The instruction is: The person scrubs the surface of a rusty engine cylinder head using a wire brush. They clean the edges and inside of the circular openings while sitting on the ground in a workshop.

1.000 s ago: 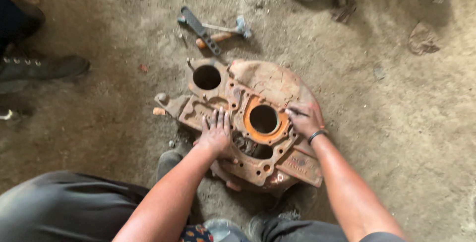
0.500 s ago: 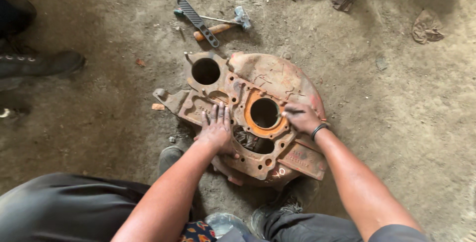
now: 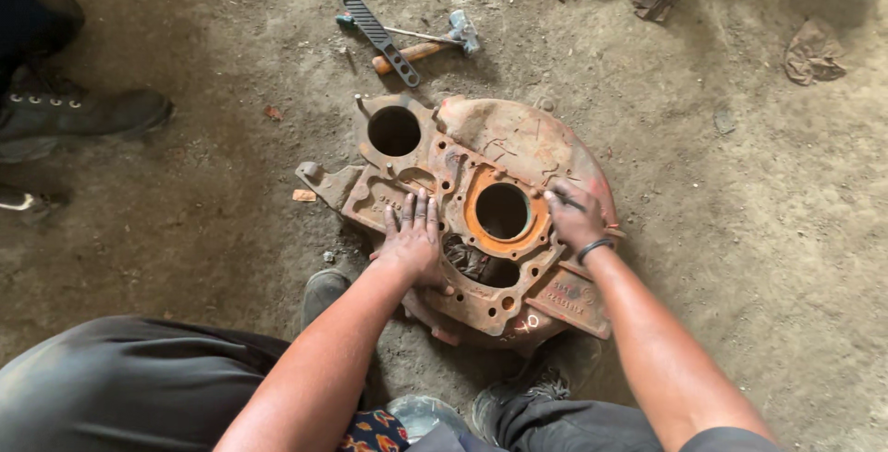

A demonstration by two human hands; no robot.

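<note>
Rusty orange cast housing plate (image 3: 504,151) lies flat on dirt floor (image 3: 740,230), centre of frame. Left hand (image 3: 412,239) released, fingers spread, palm pressed on the plate's lower left. Right hand (image 3: 575,216) pinches a thin dark tool (image 3: 566,200) just right of the plate's round bore. Hammer (image 3: 425,45) lies at upper centre.

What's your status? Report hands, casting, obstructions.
Left hand flat on casting, open. Right hand at the round bore's rim, fingers pinching a thin dark tool. Casting flat on dirt floor. Hammer lies beyond, clear.
</note>
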